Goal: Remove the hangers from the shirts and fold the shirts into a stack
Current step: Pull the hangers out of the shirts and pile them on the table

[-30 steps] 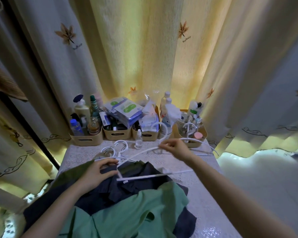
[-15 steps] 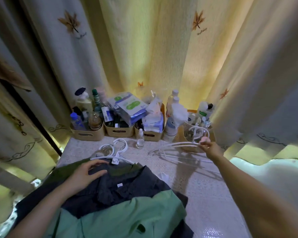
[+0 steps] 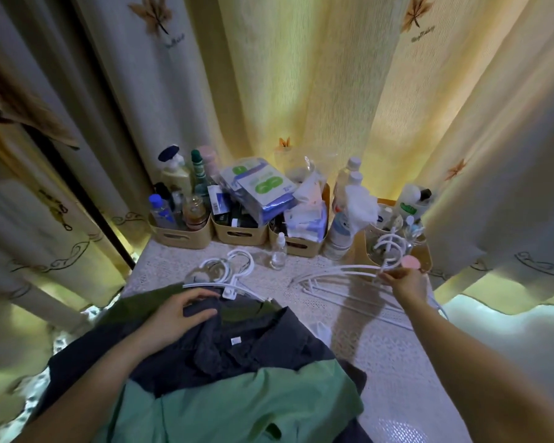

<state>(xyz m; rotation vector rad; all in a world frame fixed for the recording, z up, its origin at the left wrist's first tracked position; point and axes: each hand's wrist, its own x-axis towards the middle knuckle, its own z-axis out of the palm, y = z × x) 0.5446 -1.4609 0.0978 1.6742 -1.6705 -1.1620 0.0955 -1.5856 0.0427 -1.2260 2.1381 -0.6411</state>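
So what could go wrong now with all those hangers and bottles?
1. The right hand is setting a white hanger on a loose pile close to the small clear bottle; a careless sweep might tip it.
2. More hangers lie by the dark shirt collar under the left hand; their hooks could snag when it is pulled away.

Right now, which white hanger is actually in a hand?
The one at the far right, pinched near its hook by the right hand over the loose hanger pile. The hangers by the left hand lie ungripped under the shirts.
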